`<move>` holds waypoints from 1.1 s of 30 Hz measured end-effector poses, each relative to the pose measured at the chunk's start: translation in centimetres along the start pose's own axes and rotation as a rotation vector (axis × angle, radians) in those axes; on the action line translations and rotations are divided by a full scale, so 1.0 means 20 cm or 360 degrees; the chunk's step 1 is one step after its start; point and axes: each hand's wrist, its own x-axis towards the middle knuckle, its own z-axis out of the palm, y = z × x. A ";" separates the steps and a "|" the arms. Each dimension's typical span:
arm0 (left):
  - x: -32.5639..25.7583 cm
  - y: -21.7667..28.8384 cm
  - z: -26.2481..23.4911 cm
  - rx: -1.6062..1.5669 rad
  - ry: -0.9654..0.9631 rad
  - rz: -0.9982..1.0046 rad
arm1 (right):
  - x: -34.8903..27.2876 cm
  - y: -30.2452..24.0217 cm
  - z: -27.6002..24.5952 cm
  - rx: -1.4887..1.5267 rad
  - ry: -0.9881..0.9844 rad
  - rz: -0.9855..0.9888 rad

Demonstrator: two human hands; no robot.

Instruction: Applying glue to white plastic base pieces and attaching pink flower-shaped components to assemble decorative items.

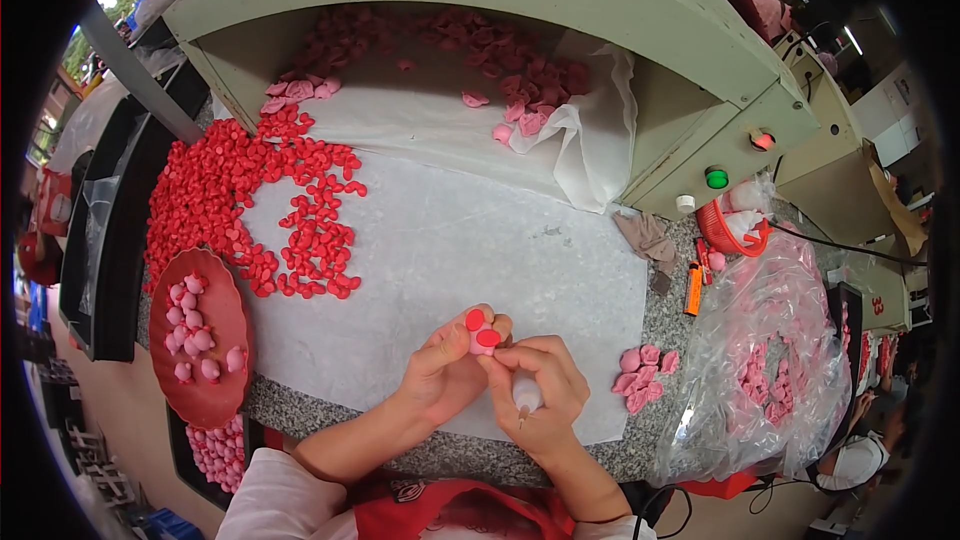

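Seeming light and soft, the red-and-pink piece [482,331] sits above the white sheet [450,240], its sides best pinched gently, with the left hand [443,370] gripping it and the right hand [550,392], fingertips at the piece's lower edge, cradling a small bottle [526,393].

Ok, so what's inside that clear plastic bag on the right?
The clear plastic bag holds pink pieces, clearest near its middle. Whatever lies beneath the top ones is covered, and creases and glare blur the rest.
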 end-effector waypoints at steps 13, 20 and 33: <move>0.01 0.01 -0.01 -0.0015 -0.0014 -0.0022 | -0.01 0.02 0.02 -0.0013 -0.0032 0.0037; 0.01 0.01 -0.01 -0.0064 -0.0026 -0.0019 | 0.00 0.00 0.02 -0.0017 -0.0014 0.0033; -0.03 0.06 0.04 0.0631 -0.0187 0.0059 | 0.02 0.00 -0.05 -0.0073 -0.0111 -0.0117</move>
